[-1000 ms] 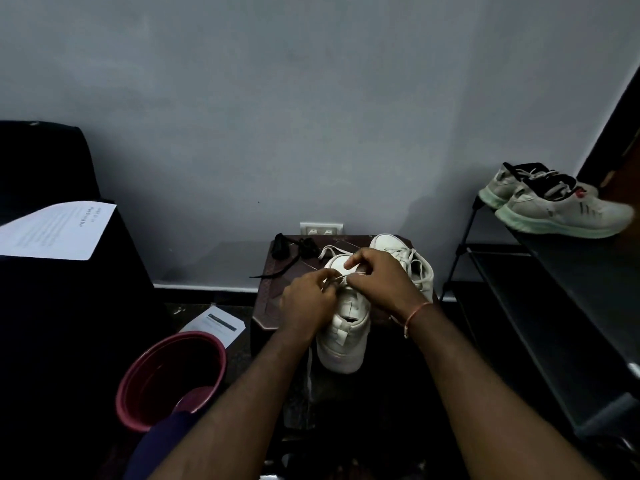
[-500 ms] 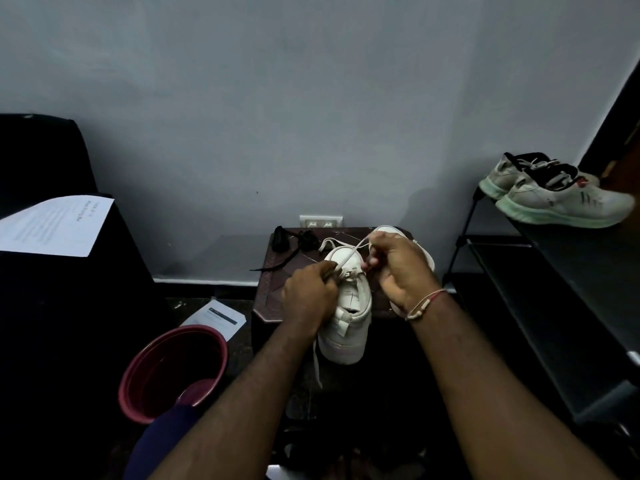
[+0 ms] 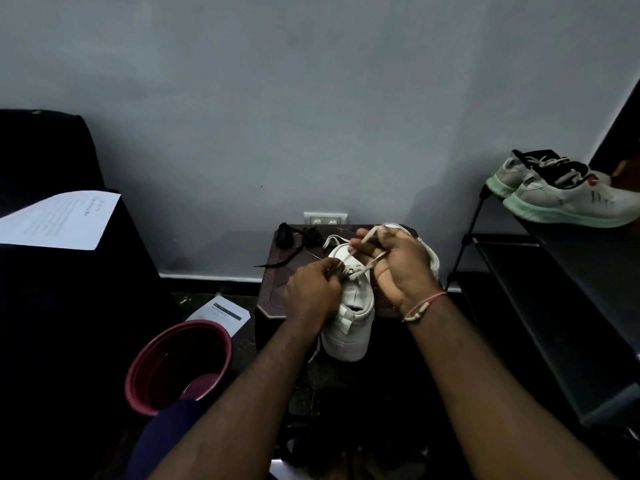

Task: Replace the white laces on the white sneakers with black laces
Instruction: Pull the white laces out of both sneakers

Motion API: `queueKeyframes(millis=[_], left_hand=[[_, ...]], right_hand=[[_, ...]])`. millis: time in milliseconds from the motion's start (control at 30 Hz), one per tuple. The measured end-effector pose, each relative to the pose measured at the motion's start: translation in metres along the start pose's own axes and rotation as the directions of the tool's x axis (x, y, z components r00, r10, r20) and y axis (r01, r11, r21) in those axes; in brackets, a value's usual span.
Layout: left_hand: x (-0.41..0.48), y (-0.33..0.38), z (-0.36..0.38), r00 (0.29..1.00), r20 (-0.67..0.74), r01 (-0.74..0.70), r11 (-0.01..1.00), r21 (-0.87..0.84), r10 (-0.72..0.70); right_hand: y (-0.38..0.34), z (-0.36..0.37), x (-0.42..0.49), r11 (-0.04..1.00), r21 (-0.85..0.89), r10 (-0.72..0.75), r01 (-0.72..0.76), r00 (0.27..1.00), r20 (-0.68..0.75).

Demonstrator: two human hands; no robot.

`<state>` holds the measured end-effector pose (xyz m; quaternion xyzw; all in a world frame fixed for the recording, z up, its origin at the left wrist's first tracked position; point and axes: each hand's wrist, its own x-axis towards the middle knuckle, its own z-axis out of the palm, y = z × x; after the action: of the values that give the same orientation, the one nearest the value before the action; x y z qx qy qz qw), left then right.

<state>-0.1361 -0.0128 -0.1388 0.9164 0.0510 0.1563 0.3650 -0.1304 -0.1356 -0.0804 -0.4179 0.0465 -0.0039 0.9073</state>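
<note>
White lace (image 3: 363,268): soft, limp, light. Threaded in sneaker (image 3: 349,323) at worktop (image 3: 273,296) centre. Right hand (image 3: 401,268) pinches it at sneaker's 1 o'clock, left hand (image 3: 311,296) at 10 o'clock. Judgement: grip near eyelets.

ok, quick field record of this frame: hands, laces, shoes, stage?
left hand: grips near sneaker by its eyelets
right hand: pinches white lace, drawn up from the eyelets
second sneaker: behind right hand, mostly hidden
black laces: bundled at back left of table, untouched
stage: white lace not yet out of near sneaker; black laces not threaded
</note>
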Motion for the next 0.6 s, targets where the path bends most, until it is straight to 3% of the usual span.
queueKeyframes(millis=[33, 67, 100, 133, 167, 200, 233, 367, 433, 600], left_hand=[[0.0, 0.0, 0.001, 1.0, 0.0, -0.006, 1.0, -0.001, 0.006], [0.0, 0.001, 0.001, 1.0, -0.001, -0.004, 1.0, 0.0, 0.004], [0.0, 0.001, 0.001, 1.0, 0.0, -0.001, 1.0, 0.001, 0.001], [-0.001, 0.002, 0.0, 1.0, 0.001, -0.002, 1.0, 0.004, 0.002], [-0.001, 0.002, 0.0, 1.0, -0.001, -0.012, 1.0, 0.007, 0.012], [-0.001, 0.001, 0.0, 1.0, 0.002, -0.02, 1.0, 0.007, 0.019], [-0.002, 0.0, 0.001, 1.0, 0.012, -0.025, 1.0, -0.002, 0.025], [-0.001, 0.001, 0.001, 0.999, 0.042, -0.024, 0.999, -0.023, 0.025], [-0.003, 0.003, -0.001, 0.998, 0.051, -0.03, 0.999, -0.024, 0.032], [-0.006, 0.003, -0.005, 0.998, 0.045, -0.049, 0.998, -0.034, 0.05]], right_hand=[[0.0, -0.001, 0.0, 0.999, 0.033, 0.023, -0.022, 0.999, -0.027], [0.0, -0.001, 0.0, 0.998, -0.063, 0.021, -0.024, 0.999, -0.042], [0.0, 0.0, 0.0, 0.961, -0.277, -0.018, 0.008, 0.999, -0.035], [0.001, 0.001, -0.001, 0.828, -0.556, -0.087, 0.073, 0.996, 0.001], [0.002, 0.002, -0.001, 0.59, -0.79, -0.167, 0.165, 0.983, 0.08], [0.003, 0.003, 0.0, 0.33, -0.912, -0.216, 0.246, 0.96, 0.18], [0.004, 0.005, 0.0, 0.126, -0.947, -0.204, 0.296, 0.942, 0.267], [0.006, 0.021, -0.006, -0.421, -0.828, 0.012, 0.37, 0.915, 0.403], [0.009, 0.029, -0.013, -0.526, -0.775, 0.034, 0.352, 0.918, 0.394], [0.013, 0.024, -0.016, -0.591, -0.757, -0.054, 0.279, 0.923, 0.382]])
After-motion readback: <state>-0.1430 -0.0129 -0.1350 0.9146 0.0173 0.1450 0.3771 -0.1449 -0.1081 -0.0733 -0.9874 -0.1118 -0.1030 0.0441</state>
